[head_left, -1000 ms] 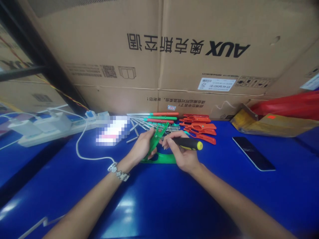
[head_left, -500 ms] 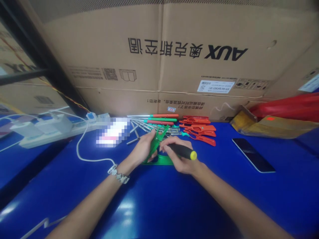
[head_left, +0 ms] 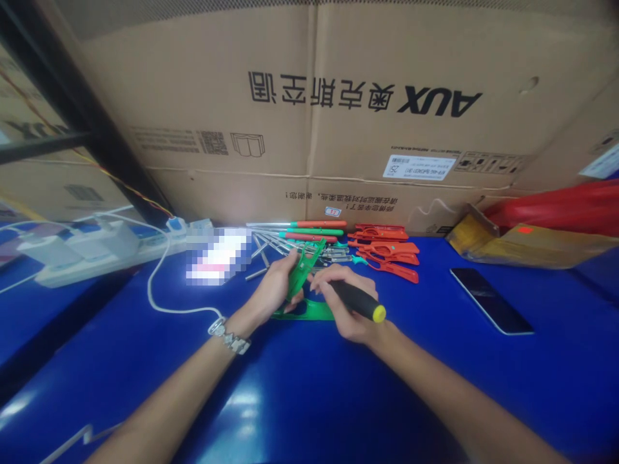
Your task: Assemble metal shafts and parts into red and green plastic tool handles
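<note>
My left hand (head_left: 271, 289), with a metal watch on its wrist, is closed around a green plastic part (head_left: 300, 270) held up at a slant. In my right hand (head_left: 349, 317) is a screwdriver-like tool with a black handle (head_left: 358, 300) and a yellow end cap; its tip is hidden by my fingers. These fingers are close to the green part's right side. Below my hands, a second green plastic piece (head_left: 316, 311) lies on the blue table. Just beyond them lie several metal rods, some with orange or green handles (head_left: 316, 232).
Red plastic parts (head_left: 391, 250) lie behind my right hand. A phone (head_left: 491, 301) and a yellowish open box (head_left: 527, 250) are on the right. At left stand a white power strip (head_left: 87, 264) and a cable (head_left: 153, 283). A large cardboard box (head_left: 203, 77) forms the back wall.
The green part in my left hand has turned slightly, showing more of its face. The black handle has tipped a little down and to the right.
</note>
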{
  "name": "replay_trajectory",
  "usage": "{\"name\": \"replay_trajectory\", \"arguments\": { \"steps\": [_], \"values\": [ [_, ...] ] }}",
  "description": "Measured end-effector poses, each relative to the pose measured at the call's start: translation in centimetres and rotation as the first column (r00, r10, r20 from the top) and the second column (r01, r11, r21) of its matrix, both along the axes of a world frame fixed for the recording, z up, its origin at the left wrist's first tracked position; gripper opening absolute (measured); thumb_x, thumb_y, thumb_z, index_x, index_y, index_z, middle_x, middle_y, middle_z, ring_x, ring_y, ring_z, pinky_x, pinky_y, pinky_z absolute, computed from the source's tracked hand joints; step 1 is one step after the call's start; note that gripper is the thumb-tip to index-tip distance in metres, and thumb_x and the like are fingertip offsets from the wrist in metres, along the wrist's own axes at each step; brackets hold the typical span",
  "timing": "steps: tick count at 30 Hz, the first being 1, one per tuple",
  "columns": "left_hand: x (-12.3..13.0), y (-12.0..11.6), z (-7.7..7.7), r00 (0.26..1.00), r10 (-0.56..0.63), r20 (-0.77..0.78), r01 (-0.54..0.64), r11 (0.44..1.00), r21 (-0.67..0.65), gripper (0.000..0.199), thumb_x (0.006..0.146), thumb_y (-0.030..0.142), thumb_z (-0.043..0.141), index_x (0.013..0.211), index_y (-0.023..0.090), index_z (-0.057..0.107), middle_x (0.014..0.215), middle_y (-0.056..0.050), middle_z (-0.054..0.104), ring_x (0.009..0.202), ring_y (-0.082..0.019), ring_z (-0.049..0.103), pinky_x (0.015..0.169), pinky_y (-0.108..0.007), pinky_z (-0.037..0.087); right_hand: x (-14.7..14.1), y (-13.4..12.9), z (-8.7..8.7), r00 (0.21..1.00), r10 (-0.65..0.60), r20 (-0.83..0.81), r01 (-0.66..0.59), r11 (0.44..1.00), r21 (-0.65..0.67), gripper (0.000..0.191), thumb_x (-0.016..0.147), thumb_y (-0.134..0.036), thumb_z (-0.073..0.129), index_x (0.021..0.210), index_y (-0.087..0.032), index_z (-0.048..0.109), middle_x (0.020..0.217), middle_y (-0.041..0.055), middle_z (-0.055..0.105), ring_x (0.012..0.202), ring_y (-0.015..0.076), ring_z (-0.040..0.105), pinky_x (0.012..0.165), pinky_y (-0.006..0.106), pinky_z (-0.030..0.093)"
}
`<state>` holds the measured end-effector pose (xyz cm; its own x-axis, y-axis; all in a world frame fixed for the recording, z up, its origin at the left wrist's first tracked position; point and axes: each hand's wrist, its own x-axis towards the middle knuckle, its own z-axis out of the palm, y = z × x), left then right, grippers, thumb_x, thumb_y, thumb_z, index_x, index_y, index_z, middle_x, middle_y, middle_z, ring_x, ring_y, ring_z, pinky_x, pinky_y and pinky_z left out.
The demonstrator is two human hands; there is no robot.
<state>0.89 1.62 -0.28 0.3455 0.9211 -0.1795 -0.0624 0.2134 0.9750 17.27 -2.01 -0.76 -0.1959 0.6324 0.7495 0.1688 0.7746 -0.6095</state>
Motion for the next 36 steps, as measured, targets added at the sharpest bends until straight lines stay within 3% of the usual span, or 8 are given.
{"name": "replay_trajectory", "arguments": {
  "steps": [10, 20, 27, 32, 36],
  "values": [
    [0.13, -0.11, 0.02, 1.0, 0.007, -0.022, -0.006, 1.0, 0.03, 0.051, 0.092, 0.061, 0.043, 0.072, 0.017, 0.058, 0.039, 0.001, 0.046, 0.026, -0.011, 0.036, 0.026, -0.02, 0.025, 0.16, -0.27, 0.4, 0.999, 0.036, 0.0, -0.036, 0.987, -0.156, 0.007, 0.093, -0.018, 0.056, 0.094, -0.019, 0.063, 0.082, 0.0037, 0.07, 0.072, 0.0152, 0.068, 0.069, 0.029, 0.055],
    [0.08, -0.13, 0.17, 1.0, 0.011, -0.008, -0.011, 1.0, 0.008, 0.05, 0.092, 0.063, 0.044, 0.081, 0.016, 0.061, 0.038, 0.002, 0.047, 0.026, -0.012, 0.034, 0.025, -0.021, 0.024, -0.15, -0.76, 0.64, 0.996, 0.056, -0.075, -0.063, 0.995, -0.082, 0.009, 0.092, -0.014, 0.055, 0.092, -0.019, 0.062, 0.082, 0.0042, 0.069, 0.077, 0.0163, 0.068, 0.075, 0.032, 0.055],
    [0.37, -0.53, 0.41, 0.999, -0.043, 0.021, 0.043, 0.999, 0.017, 0.055, 0.092, 0.065, 0.043, 0.068, 0.018, 0.056, 0.037, 0.003, 0.044, 0.025, -0.01, 0.033, 0.026, -0.02, 0.024, -0.1, -0.62, 0.79, 0.995, 0.031, -0.09, -0.048, 0.98, -0.192, 0.009, 0.094, -0.02, 0.054, 0.091, -0.019, 0.063, 0.081, 0.0036, 0.069, 0.07, 0.0148, 0.066, 0.067, 0.03, 0.055],
    [0.61, -0.69, 0.2, 0.999, -0.041, 0.02, 0.04, 0.998, 0.047, 0.056, 0.093, 0.063, 0.042, 0.063, 0.017, 0.055, 0.037, 0.002, 0.045, 0.025, -0.009, 0.035, 0.027, -0.02, 0.024, -0.27, -0.54, 0.49, 0.999, -0.005, 0.042, 0.006, 1.0, -0.028, 0.008, 0.092, -0.016, 0.056, 0.094, -0.021, 0.061, 0.084, 0.0036, 0.069, 0.075, 0.016, 0.067, 0.072, 0.031, 0.056],
    [0.72, -0.67, 0.12, 1.0, 0.018, 0.019, -0.019, 0.997, 0.07, 0.057, 0.093, 0.063, 0.043, 0.06, 0.018, 0.052, 0.036, 0.002, 0.046, 0.026, -0.009, 0.037, 0.029, -0.02, 0.026, -0.71, -0.36, 0.07, 0.992, 0.014, 0.126, -0.029, 0.992, 0.122, 0.021, 0.087, -0.008, 0.056, 0.102, -0.022, 0.058, 0.088, 0.0053, 0.068, 0.08, 0.0183, 0.066, 0.075, 0.033, 0.056]
  ]
}}
